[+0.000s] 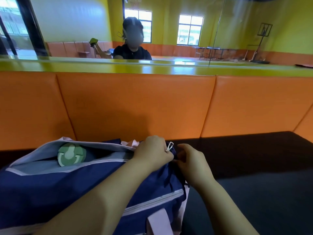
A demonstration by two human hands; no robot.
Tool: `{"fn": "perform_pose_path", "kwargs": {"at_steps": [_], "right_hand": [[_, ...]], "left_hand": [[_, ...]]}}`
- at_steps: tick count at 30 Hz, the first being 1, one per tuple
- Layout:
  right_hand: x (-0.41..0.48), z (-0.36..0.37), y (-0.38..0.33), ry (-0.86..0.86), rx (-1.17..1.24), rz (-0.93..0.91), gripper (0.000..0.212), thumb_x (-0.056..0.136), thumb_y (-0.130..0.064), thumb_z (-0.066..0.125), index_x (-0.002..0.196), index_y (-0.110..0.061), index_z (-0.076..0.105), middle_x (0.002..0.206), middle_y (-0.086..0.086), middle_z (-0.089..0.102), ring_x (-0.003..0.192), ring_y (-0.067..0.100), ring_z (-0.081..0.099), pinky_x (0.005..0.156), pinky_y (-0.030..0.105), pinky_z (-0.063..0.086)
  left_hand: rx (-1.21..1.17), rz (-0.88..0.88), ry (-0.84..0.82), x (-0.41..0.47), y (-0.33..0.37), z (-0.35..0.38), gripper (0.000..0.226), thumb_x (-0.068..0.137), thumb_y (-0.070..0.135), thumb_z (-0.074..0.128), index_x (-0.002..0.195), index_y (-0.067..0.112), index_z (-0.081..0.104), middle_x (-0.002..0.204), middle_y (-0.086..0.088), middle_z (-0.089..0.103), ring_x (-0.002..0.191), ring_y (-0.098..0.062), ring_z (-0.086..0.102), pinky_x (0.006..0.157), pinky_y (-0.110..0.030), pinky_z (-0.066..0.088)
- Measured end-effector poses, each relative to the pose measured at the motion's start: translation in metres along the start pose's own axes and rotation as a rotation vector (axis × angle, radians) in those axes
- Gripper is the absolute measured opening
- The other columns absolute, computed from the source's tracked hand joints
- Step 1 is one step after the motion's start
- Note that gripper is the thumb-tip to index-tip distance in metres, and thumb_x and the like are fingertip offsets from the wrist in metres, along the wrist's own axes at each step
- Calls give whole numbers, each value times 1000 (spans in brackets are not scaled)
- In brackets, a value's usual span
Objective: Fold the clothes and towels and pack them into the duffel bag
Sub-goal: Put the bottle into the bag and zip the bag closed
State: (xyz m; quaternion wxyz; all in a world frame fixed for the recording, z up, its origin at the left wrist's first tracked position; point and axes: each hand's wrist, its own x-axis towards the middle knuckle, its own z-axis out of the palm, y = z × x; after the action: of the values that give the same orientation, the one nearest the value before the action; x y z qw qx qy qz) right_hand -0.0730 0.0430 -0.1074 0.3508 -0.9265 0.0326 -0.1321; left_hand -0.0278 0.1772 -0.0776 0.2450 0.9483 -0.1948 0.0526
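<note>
Both hands work at the right end of a blue duffel bag (67, 187) lying on a dark mat (254, 158).

Head view: the left hand (152, 154) pinches the white zip pull (169, 146). The right hand (192, 164), fingers curled, seems to grip the bag's end fabric just beside it. The zip gapes, showing a round green disc (71, 154) and pink cloth (131, 143) inside. An orange padded wall (135, 102) stands behind.

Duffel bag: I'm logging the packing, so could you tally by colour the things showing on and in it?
Navy: 1, the bag
Green: 1, a round disc inside
Pink: 2, a cloth at the opening and a strap
White: 1, the zipper pull
Total: 5
</note>
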Motion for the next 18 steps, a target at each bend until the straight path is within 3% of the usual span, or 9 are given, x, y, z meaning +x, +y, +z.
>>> {"fn": "perform_pose_path", "kwargs": {"at_steps": [3,5,8,13,16,18], "right_hand": [[3,4,-1,-7,13,-57,33,81,-10,63,111,-24,62,86,-16,60,83,9,57,65,13,40],[5,7,0,-16,-21,-81,42,84,-10,61,122,-26,59,102,-7,62,93,11,57,70,16,37],[4,8,2,-15,-110,-92,40,88,-12,59,126,-24,58,101,-4,54,96,16,55,75,19,36],[3,4,5,42,-116,-56,18,89,-15,59,104,-19,67,97,0,58,89,20,57,75,31,48],[0,1,8,62,-167,8,10,92,-17,55,90,-14,64,90,4,55,79,22,55,71,39,50],[-2,2,5,57,-206,33,12,93,-19,52,90,-13,62,90,3,54,78,22,54,68,39,50]], "left_hand": [[-47,-11,28,-3,-2,-4,16,76,29,57,66,19,50,75,3,53,71,-17,50,53,-28,34],[-108,-28,21,-4,-2,-6,10,77,25,57,73,17,55,77,1,59,74,-19,54,56,-29,38],[-222,-64,-10,-7,-4,-11,11,81,18,54,75,16,64,79,2,66,77,-18,60,60,-28,46],[-206,-83,18,-15,-18,-23,19,82,8,50,74,5,67,75,-8,68,77,-25,62,64,-39,50],[-170,-117,85,-26,-45,-35,17,86,14,53,78,17,67,75,11,60,72,-10,56,54,-23,40],[-150,-150,147,-36,-67,-46,14,87,14,55,79,19,66,81,11,63,72,-3,53,55,-17,37]]}}
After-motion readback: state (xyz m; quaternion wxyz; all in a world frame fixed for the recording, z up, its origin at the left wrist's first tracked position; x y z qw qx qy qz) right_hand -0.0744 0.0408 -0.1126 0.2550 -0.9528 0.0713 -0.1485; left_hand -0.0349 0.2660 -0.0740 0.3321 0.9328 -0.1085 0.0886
